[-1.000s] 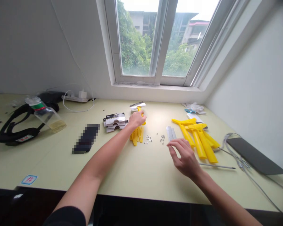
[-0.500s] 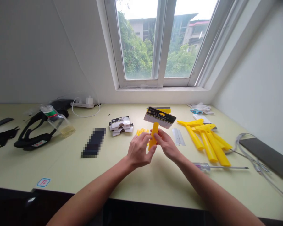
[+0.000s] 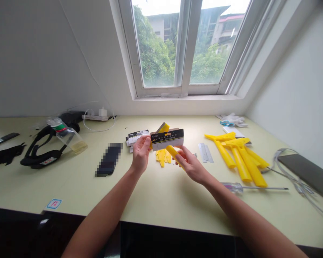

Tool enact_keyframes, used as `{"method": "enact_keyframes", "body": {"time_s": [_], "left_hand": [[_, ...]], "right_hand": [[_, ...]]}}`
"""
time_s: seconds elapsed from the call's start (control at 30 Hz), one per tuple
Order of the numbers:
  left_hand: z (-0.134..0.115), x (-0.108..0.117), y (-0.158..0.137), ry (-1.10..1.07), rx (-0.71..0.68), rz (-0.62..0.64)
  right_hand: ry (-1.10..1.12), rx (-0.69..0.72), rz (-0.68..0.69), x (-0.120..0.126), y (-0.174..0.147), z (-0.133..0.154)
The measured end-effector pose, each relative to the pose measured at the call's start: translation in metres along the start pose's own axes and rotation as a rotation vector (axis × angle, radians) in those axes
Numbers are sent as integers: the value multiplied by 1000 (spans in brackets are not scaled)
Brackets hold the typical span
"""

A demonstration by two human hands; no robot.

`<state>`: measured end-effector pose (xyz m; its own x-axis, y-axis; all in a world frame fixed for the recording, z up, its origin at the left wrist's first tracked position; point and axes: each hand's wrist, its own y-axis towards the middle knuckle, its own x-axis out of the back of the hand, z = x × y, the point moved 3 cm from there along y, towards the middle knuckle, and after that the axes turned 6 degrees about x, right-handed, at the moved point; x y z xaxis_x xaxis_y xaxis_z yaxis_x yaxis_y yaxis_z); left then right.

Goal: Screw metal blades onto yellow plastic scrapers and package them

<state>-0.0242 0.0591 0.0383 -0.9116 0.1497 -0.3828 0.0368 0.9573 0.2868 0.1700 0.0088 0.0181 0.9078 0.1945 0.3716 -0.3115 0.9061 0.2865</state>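
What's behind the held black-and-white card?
A yellow piece with a grey edge shows above the card; a yellow handle emerges at its lower edge. Whether they join is covered.

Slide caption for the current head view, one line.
Left hand at the printed card, right hand gripping the yellow handle, screwdriver lying to the right.

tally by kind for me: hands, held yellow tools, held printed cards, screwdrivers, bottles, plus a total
Hands: 2, left hand and right hand
Held yellow tool: 1
Held printed card: 1
Screwdriver: 1
Bottle: 1
Total: 6
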Motion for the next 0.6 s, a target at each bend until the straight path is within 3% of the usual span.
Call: {"method": "enact_keyframes", "body": {"time_s": [0.13,0.3,0.47,0.6], "left_hand": [[2,2,-2,3,29,-39],[3,-2,-5,67,-27,-32],[10,-7,-8,37,67,135],[15,-13,-13,137,95,236]], "right_hand": [[214,-59,-100,2,2,-1],[241,-40,-176,1,1,-3],[316,-17,-201,-4,-3,1],[388,0,-239,-6,-3,4]]}}
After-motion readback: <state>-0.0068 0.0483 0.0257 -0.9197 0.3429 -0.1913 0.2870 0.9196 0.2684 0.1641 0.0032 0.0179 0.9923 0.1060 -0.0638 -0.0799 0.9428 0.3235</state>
